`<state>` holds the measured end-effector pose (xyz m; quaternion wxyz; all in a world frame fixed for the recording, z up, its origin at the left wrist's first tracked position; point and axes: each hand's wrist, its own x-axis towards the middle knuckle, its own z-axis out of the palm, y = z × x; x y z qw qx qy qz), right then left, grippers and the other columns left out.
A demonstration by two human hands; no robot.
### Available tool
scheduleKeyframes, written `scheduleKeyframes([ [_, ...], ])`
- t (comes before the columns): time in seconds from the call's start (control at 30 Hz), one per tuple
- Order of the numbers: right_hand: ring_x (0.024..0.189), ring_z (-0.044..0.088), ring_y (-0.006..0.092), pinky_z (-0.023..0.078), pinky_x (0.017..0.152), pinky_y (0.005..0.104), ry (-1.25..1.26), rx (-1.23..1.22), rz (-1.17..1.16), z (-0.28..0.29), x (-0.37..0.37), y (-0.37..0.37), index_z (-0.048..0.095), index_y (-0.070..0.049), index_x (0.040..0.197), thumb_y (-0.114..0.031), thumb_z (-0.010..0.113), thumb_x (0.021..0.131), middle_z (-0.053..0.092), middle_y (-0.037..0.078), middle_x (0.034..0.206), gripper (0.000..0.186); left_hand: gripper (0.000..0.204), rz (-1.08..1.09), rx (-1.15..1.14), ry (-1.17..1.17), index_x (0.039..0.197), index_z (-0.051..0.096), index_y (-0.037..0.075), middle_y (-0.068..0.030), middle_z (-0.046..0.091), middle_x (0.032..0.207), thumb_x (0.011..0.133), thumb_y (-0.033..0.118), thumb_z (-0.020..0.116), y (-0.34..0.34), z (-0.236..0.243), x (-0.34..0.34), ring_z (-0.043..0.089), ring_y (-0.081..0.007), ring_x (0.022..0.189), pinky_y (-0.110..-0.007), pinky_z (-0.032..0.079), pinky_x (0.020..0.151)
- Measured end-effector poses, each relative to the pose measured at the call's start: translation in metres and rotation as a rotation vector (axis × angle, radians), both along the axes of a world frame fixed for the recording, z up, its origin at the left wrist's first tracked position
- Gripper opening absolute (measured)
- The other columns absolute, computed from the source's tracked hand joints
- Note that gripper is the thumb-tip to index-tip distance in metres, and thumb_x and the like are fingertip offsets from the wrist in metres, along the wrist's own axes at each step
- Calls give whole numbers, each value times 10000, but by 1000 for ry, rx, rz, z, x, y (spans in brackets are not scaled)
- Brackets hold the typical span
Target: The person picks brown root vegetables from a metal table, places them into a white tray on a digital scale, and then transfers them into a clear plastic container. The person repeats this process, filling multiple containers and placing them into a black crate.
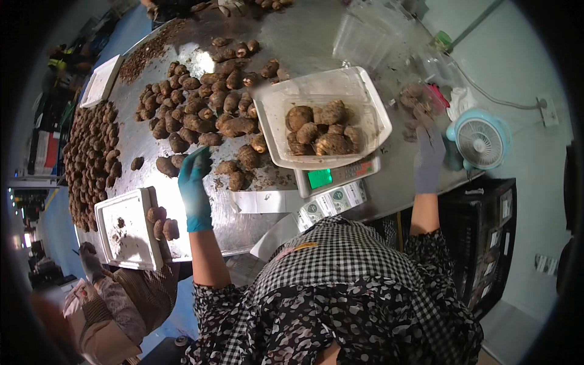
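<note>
Over the steel table (292, 36) my left hand (194, 182) in its teal glove hangs with the fingers loosely spread, holding nothing — fingertips are just above the near edge of the pile of brown taro roots (201, 103), right by a couple of loose ones. My right hand (429, 152), grey glove, is stretched out to the far right side, fingers extended and flat-ish, also not holding anything as far as I can tell. It points toward a small clump of roots (413, 97) at the table's right edge, but I can't say if it's actually touching them.

Between my hands sits the clear plastic tub (274, 103), partly filled with roots, resting on the digital scale (337, 176) with its green lit display facing me. Just in front of the scale lies a white paper slip (261, 201).

Further out: a white tray (128, 228) on my near left with a few roots (161, 225) touching its right edge, and a long heap of roots (91, 158) along the table's left rim. Another white tray (102, 79) is at the far left corner. Off the table on the right stands a small light-blue fan (480, 140). Someone else's gloved hand (90, 258) shows low on the left, beside the near tray — not mine.
</note>
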<state>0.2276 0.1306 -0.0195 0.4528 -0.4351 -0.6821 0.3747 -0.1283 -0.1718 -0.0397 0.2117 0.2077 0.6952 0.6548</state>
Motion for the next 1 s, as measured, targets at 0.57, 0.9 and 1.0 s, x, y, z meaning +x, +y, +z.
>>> scheduleKeyframes([
  [0.57, 1164, 469, 198, 380, 932, 235, 125, -408, 234, -7, -129, 55, 505, -30, 1261, -308, 467, 942, 538, 131, 1242, 425, 317, -203, 167, -148, 1173, 582, 58, -66, 640, 1027, 934, 259, 526, 46, 31, 45, 593, -138, 875, -277, 460, 776],
  [0.9, 1046, 557, 258, 425, 916, 313, -79, 293, 397, -12, -57, -48, 561, -25, 1161, -48, 531, 858, 585, 150, 1119, 305, 413, -299, 68, 271, 1348, 410, 90, -109, 490, 1222, 960, 211, 483, 89, -13, 113, 475, -209, 1125, -325, 391, 949],
  [1.0, 1015, 563, 232, 428, 901, 302, -74, 201, 298, -16, -49, -65, 523, -5, 1192, -32, 538, 850, 592, 132, 1094, 344, 438, -291, 31, 166, 1361, 391, 93, -100, 502, 1211, 947, 177, 506, 86, -13, 119, 508, -187, 1070, -318, 438, 879],
])
